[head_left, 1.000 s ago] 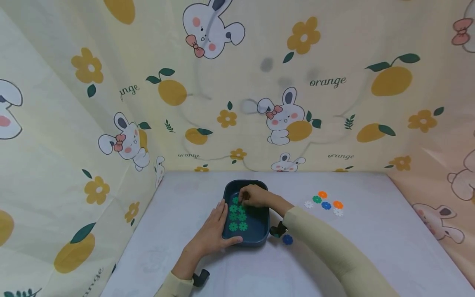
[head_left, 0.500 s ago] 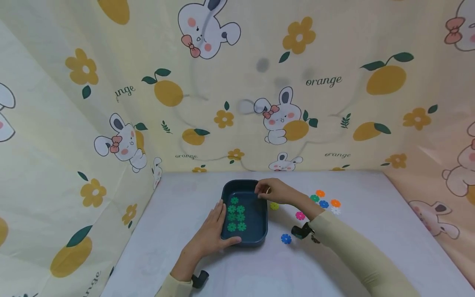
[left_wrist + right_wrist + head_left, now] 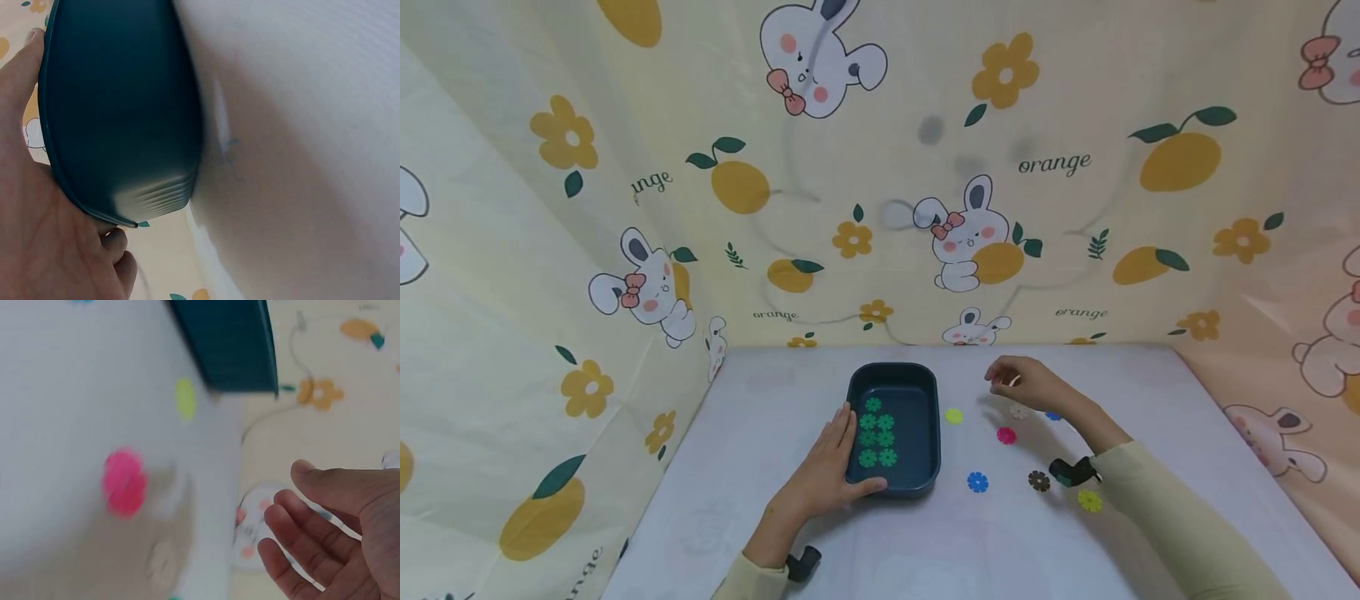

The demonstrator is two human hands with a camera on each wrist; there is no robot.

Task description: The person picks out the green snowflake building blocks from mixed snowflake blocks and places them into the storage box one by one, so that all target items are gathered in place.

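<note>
My left hand (image 3: 829, 460) rests along the left side of a dark blue rectangular tray (image 3: 928, 417), fingers straight on its side and thumb across the near corner. In the left wrist view the tray (image 3: 125, 94) stands against this hand (image 3: 50, 231). Several green flower-shaped plastic discs (image 3: 868, 438) lie in the tray's left half. My right hand (image 3: 1033, 383) hovers over the table right of the tray, fingers loosely bent with nothing between them. A pale disc (image 3: 1018, 412) and a blue disc (image 3: 1054, 416) show just below it. In the right wrist view this hand (image 3: 337, 531) is bare too.
Loose discs lie to the right of the tray: yellow (image 3: 953, 416), pink (image 3: 1006, 436), blue (image 3: 977, 482), brown (image 3: 1038, 481) and another yellow one (image 3: 1089, 501). A white cloth (image 3: 760, 392) covers the table. A printed curtain (image 3: 865, 275) stands behind it.
My right hand has drawn back from the tray's inside, over its right rim, and moved right above the table. The left hand has kept its place on the tray.
</note>
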